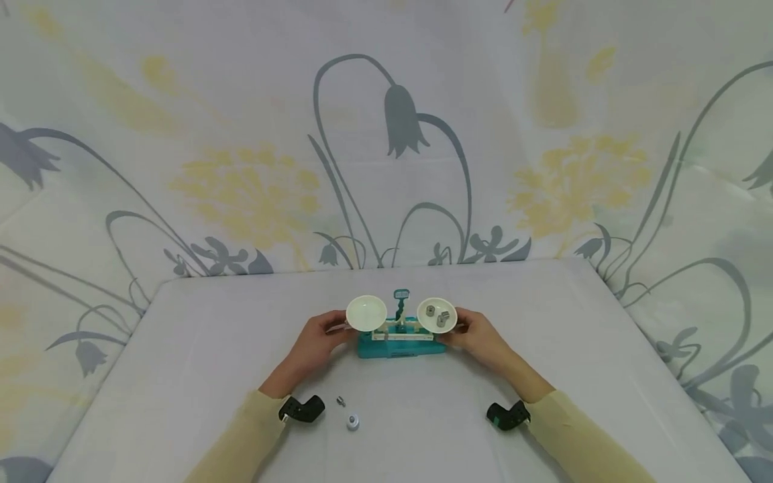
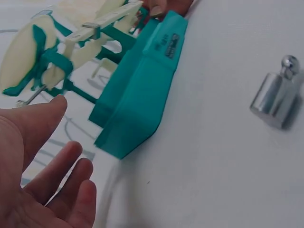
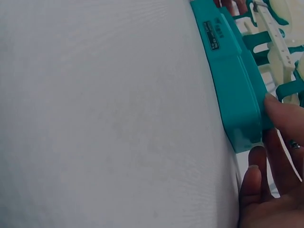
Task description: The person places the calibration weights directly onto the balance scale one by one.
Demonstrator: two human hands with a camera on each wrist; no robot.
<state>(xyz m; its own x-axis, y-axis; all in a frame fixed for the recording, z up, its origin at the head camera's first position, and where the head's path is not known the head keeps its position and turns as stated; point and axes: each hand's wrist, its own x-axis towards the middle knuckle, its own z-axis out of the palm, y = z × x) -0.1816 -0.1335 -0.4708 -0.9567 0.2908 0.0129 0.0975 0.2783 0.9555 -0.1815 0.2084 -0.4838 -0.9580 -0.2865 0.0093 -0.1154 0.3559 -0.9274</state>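
A teal balance scale (image 1: 401, 347) with two cream pans stands on the white table. Its left pan (image 1: 366, 313) shows bare, while small metal weights (image 1: 443, 318) lie in the right pan (image 1: 427, 326). My left hand (image 1: 323, 333) is at the scale's left end, fingers spread apart. In the left wrist view its thumb (image 2: 47, 114) is close to the small metal screw (image 2: 33, 96) at the beam's end; I cannot tell whether they touch. My right hand (image 1: 480, 335) holds the right end of the teal base (image 3: 237, 95), thumb on top and fingers around the end.
In front of the scale, near my left wrist, are a larger metal weight (image 1: 353, 422) with a knob and a smaller metal piece (image 1: 341, 401). A flower-printed cloth (image 1: 398, 201) rises behind the table (image 1: 423, 429). Each wrist wears a black camera (image 1: 304, 408).
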